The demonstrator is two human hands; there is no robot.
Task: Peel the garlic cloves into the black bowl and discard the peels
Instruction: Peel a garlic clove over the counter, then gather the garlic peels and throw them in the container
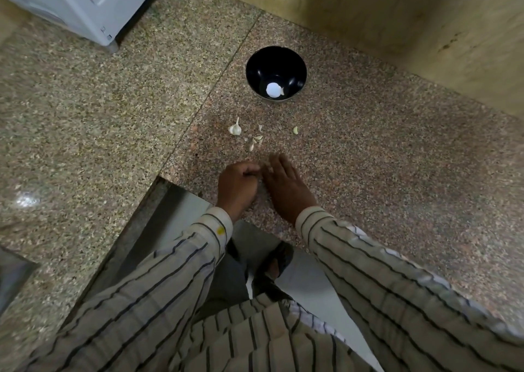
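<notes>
The black bowl (295, 68) stands on the granite counter, with a bright glare spot and one small peeled clove (281, 90) at its bottom. In front of it lie a partial garlic bulb (235, 129), several loose cloves and peel bits (256, 140) and one separate clove (295, 130). Nearer to me, my left hand (238, 183) has its fingers curled round a small garlic clove (266, 168) that is mostly hidden. My right hand (285, 186) lies beside it with its fingers stretched forward and its thumb at the clove.
The counter (382, 159) is L-shaped, and its inner corner edge (158, 177) lies just left of my hands. A white appliance (85, 3) stands at the back left. A wall (397, 17) closes off the back right behind the bowl.
</notes>
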